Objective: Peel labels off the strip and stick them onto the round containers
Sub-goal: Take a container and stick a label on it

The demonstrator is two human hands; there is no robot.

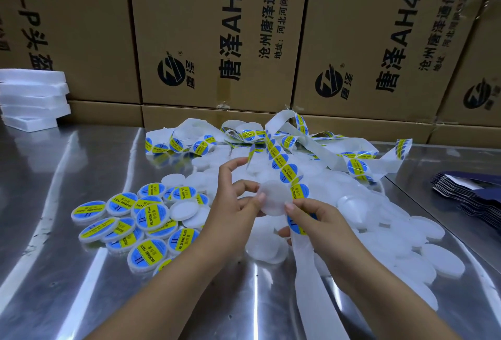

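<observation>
Left hand (233, 204) grips a blank container (273, 198) while right hand (317, 217) apparently pinches the label strip (282, 166)

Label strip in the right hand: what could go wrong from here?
1. The label strip runs back into a tangled heap; pulling may snag it.
2. The right hand pinches the strip beside the blank container held by the left hand; the next label could land off-centre or creased.
</observation>
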